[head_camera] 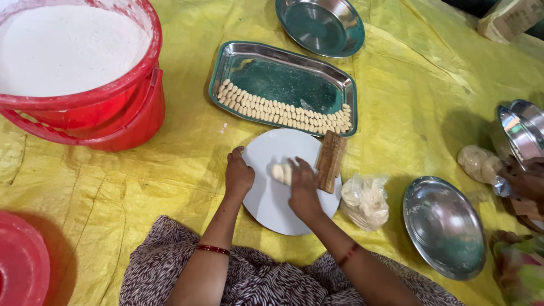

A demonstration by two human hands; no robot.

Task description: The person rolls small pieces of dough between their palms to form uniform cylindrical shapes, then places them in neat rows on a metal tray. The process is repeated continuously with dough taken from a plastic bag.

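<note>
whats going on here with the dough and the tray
A person seated on a yellow sheet rolls a small piece of dough on a round white board under the right hand. The left hand rests on the board's edge. Shaped pieces line the front of a steel tray.

Room about my board: white round board (266, 198) hemmed ahead by the steel tray (283, 88), its near rim just beside. Right: wooden block (330, 161), plastic bag of dough (365, 199), steel plate (445, 226). Left: open yellow sheet (170, 170) up to the red bucket (85, 79).
</note>
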